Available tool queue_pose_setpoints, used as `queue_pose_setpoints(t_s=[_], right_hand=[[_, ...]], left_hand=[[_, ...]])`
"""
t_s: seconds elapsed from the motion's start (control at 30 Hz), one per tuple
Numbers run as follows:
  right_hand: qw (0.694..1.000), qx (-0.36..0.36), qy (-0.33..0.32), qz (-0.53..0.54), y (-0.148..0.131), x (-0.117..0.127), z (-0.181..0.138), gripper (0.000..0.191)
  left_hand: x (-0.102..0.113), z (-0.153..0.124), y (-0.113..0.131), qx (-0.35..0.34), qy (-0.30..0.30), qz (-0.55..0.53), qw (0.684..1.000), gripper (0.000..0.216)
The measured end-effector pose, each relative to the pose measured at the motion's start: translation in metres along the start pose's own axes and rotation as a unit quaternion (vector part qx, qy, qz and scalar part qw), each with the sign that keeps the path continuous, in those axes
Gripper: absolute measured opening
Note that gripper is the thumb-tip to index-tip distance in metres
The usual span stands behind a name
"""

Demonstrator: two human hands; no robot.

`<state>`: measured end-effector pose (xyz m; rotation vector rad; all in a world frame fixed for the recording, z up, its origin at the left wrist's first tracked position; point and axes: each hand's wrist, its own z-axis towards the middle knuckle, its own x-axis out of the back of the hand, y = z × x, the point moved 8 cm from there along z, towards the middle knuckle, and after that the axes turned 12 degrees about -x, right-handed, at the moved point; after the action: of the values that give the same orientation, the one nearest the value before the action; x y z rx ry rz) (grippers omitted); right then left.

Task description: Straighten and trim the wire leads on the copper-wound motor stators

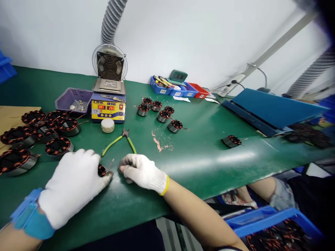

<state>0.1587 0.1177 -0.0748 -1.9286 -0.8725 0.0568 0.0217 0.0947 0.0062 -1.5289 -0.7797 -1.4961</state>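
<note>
My left hand point(72, 183), in a white glove with a blue wrist strap, is closed round a small copper-wound stator point(102, 170) and holds it down on the green mat point(199, 160). My right hand point(142, 171), also gloved, rests just to the right of the stator with its fingers curled toward a thin wire lead sticking up from it; whether they pinch the lead is unclear. Green-handled cutters point(120, 140) lie just beyond both hands.
Several larger stators point(59, 145) lie at the left, several small ones point(163, 115) at centre and one point(231, 141) to the right. A yellow soldering station point(108, 110) with a fan point(110, 65) stands behind. Copper scraps point(160, 141), a purple tray point(74, 99), blue bins point(167, 89).
</note>
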Motion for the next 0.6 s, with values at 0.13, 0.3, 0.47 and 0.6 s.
queue_pose_setpoints(t_s=[0.13, 0.3, 0.47, 0.6], right_hand=[[1.0, 0.014, 0.004, 0.006, 0.0, -0.006, 0.006, 0.029], [0.999, 0.043, 0.014, 0.026, -0.002, -0.007, 0.011, 0.049], [0.995, 0.062, 0.032, -0.072, -0.014, -0.004, -0.004, 0.01], [0.992, 0.081, 0.057, -0.082, -0.022, -0.001, -0.016, 0.006]], left_hand=[[-0.012, 0.004, 0.005, -0.041, -0.005, -0.081, 0.996, 0.015], [-0.016, 0.006, 0.002, -0.016, 0.003, -0.156, 0.988, 0.021], [0.004, 0.0, 0.013, -0.044, 0.102, -0.14, 0.984, 0.022], [0.002, -0.002, 0.031, -0.134, 0.128, -0.121, 0.975, 0.009]])
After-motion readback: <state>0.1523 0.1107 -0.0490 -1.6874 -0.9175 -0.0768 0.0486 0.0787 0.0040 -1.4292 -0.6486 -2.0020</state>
